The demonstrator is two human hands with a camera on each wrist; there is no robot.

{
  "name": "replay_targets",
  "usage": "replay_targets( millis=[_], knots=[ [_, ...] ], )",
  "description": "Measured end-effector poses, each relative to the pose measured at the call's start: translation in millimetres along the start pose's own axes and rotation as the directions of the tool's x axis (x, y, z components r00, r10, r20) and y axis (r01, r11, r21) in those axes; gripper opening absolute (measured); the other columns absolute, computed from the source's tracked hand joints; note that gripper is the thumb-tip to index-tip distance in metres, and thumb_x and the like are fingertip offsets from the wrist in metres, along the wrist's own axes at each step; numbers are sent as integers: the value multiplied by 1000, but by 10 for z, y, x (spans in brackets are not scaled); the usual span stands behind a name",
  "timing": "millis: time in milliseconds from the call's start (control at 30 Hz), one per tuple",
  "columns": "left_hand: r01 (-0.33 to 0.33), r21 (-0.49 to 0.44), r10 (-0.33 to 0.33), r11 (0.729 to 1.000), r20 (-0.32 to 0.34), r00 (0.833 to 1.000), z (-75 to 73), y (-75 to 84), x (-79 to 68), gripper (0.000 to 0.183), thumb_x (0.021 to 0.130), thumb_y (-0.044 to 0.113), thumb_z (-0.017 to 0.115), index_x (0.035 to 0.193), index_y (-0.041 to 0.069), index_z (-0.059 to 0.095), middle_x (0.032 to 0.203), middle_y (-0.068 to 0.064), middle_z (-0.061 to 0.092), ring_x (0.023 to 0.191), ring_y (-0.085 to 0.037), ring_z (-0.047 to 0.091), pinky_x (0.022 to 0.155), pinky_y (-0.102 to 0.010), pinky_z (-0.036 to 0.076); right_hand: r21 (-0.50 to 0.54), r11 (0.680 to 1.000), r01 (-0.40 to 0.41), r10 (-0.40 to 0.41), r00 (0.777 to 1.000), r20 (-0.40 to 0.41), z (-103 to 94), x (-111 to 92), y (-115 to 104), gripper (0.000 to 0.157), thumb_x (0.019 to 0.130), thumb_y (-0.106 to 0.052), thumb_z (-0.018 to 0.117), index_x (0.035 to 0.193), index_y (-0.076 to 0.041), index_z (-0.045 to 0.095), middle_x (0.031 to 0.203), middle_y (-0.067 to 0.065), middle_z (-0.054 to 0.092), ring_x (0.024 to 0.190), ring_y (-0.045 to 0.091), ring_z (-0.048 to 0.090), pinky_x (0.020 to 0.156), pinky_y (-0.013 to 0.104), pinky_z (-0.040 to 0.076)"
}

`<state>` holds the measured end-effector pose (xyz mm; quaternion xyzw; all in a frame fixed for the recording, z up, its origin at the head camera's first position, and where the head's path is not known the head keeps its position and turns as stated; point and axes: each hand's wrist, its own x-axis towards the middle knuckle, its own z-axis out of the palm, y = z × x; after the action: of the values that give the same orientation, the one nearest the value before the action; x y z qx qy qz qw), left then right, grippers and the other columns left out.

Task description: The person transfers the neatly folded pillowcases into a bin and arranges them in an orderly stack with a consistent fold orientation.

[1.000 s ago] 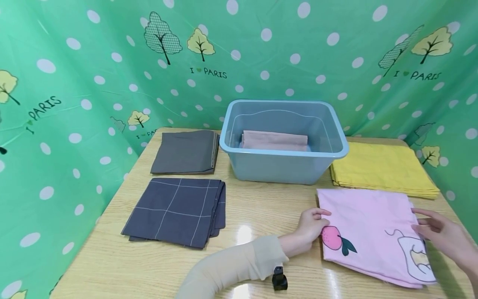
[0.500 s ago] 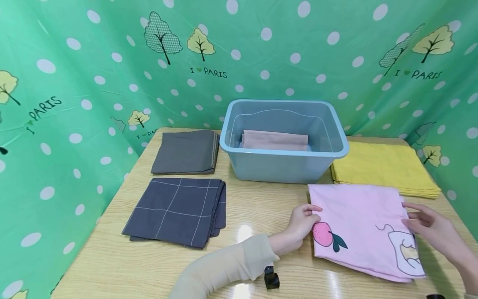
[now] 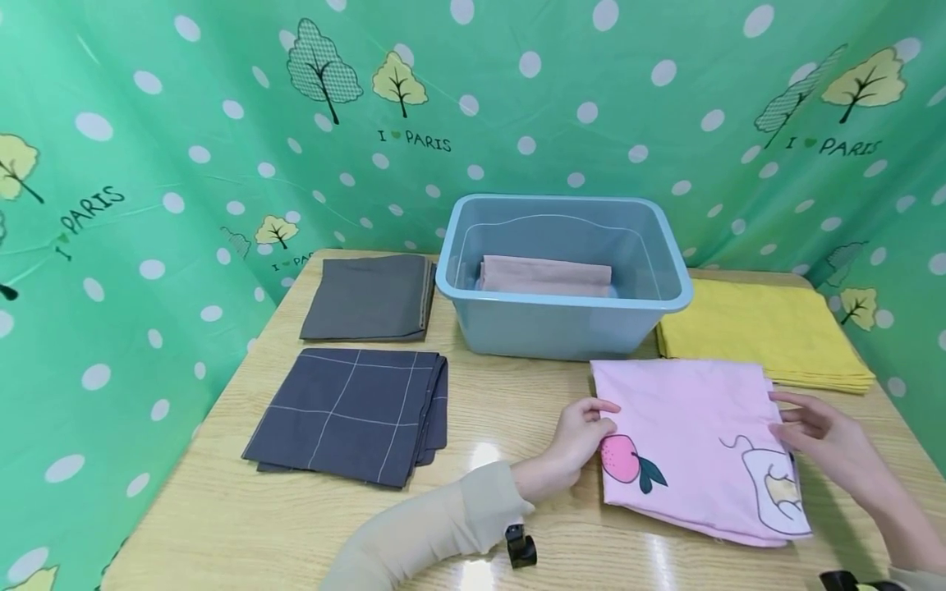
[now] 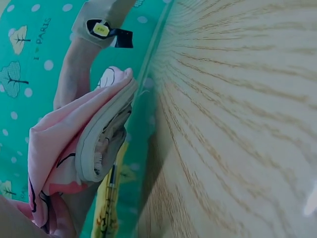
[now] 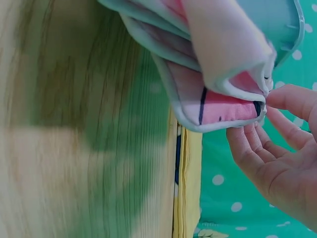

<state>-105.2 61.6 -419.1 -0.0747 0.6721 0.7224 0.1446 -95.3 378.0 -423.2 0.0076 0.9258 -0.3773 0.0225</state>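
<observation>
A folded pink cloth [image 3: 687,435], printed with a pink fruit and a white cartoon figure, is stretched between both hands above the table. My left hand [image 3: 579,439] pinches its left edge beside the fruit print. On the opposite side, my right hand [image 3: 831,443] grips the edge between thumb and fingers. Several layers hang loosely folded at that edge of the cloth [image 5: 223,44] in the right wrist view. From the left wrist, the pink cloth [image 4: 64,139] shows its pale inner layers, with the wood surface below.
A blue plastic bin [image 3: 562,328] stands at the back with a folded mauve cloth [image 3: 547,275] inside. Folded yellow cloth [image 3: 769,328] lies to its right. Left of it lie a folded grey cloth [image 3: 365,297] and a dark checked cloth [image 3: 347,414]. A green dotted curtain [image 3: 517,98] surrounds the table.
Both hands have carried the pink cloth leftward and slightly away from me, so it now lies in front of the bin's right part. The other cloths and the bin stay put.
</observation>
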Motion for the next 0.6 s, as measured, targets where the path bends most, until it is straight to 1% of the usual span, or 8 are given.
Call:
replay_targets(
  millis=[33,67,100,133,233,400,500,600],
  knots=[
    [-1,2,1,1000,1,1000,-16,6,-3,24,69,-8,57,88,5,65,69,1,50,62,-7,43,54,-16,37,5,1000,1,-1,1000,1,17,25,48,51,84,-29,61,128,-11,44,99,3,59,76,-13,50,59,16,47],
    [-2,2,2,1000,0,1000,-33,9,-6,24,69,-8,57,88,4,65,70,0,50,63,-7,43,54,-16,38,7,1000,2,-2,1000,2,34,50,95,52,83,-31,61,128,-11,44,100,3,59,77,-12,51,59,16,47],
    [-5,1,5,1000,-2,1000,-50,12,-7,24,69,-8,56,88,4,65,71,-1,51,63,-7,43,55,-16,38,9,1000,-4,4,1000,-5,57,76,149,52,83,-33,61,128,-14,45,98,-3,59,77,-11,52,60,16,48],
    [-8,4,8,1000,-3,1000,-67,15,-10,24,69,-8,56,88,4,65,72,-2,52,63,-7,44,55,-16,39,7,1000,2,-2,1000,-5,78,101,201,54,83,-33,61,129,-12,44,98,-4,59,78,-11,53,60,16,48],
    [-18,5,18,1000,-8,1000,-122,22,-13,24,70,-8,55,88,3,65,75,-6,55,63,-7,44,57,-17,40,-2,1000,7,-7,1000,-28,147,176,350,54,81,-37,62,129,-18,44,94,-18,55,79,-10,53,61,17,48],
    [-25,-4,25,1000,-19,1000,-209,32,-12,23,71,-7,55,90,3,64,76,-4,53,64,-7,44,57,-18,39,-8,1000,25,-26,999,-31,247,254,432,55,81,-39,61,130,-22,44,98,-8,57,80,-6,55,62,19,49],
    [-31,-11,31,999,-25,999,-260,36,-6,23,71,-6,55,91,3,64,75,-1,50,66,-8,44,58,-18,40,2,1000,30,-30,999,-34,308,276,385,54,80,-41,61,129,-23,44,100,-3,57,81,-3,56,63,19,49],
    [-41,-28,40,999,-31,999,-309,53,-10,24,72,-6,55,92,2,64,75,-2,49,66,-8,45,59,-18,40,6,999,46,-46,998,-40,364,295,309,55,80,-42,61,128,-22,46,99,0,56,79,-1,57,63,20,50]
  ],
)
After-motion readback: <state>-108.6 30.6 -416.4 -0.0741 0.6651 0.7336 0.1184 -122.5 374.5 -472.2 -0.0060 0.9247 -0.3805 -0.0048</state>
